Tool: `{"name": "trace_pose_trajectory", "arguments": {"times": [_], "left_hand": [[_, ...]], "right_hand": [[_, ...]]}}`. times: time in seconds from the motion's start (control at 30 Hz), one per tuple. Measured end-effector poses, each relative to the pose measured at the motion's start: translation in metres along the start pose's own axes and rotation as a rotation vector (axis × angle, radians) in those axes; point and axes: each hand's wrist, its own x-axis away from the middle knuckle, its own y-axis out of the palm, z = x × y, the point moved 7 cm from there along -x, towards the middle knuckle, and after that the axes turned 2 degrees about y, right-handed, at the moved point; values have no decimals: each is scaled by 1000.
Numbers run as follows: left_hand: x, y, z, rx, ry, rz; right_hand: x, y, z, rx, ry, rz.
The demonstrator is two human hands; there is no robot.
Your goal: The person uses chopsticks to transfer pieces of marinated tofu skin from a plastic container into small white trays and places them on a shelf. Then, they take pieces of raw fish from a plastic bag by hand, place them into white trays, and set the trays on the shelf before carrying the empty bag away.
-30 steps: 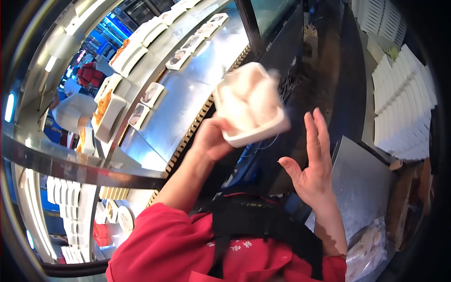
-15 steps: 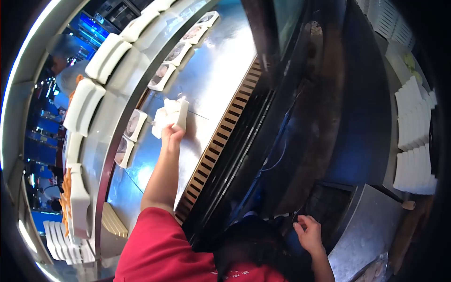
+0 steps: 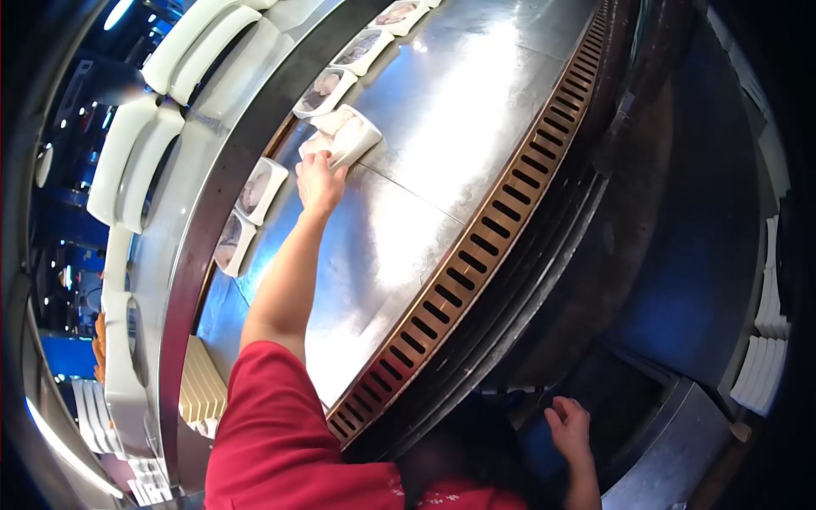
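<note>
White dish (image 3: 367,142) in the left hand (image 3: 320,183) is pinched at its near edge between thumb and fingers, likely because the outstretched arm reaches that side first. It is at the gap between other dishes (image 3: 364,51) lined along the metal counter (image 3: 433,144); whether it touches down, I cannot tell. Low down, the right hand (image 3: 569,425) hangs loosely curled, apparently empty.
</note>
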Motion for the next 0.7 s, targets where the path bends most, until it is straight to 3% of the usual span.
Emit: {"name": "trace_pose_trajectory", "arguments": {"times": [0.2,0.5,0.7], "left_hand": [[-8,22,-25,-38,4,-86],[-14,33,-96,-136,49,-21],[-10,38,-96,-99,41,-17]], "right_hand": [[-14,9,-8,98,-42,-25],[-30,43,10,114,15,-111],[-35,54,5,101,40,-158]]}}
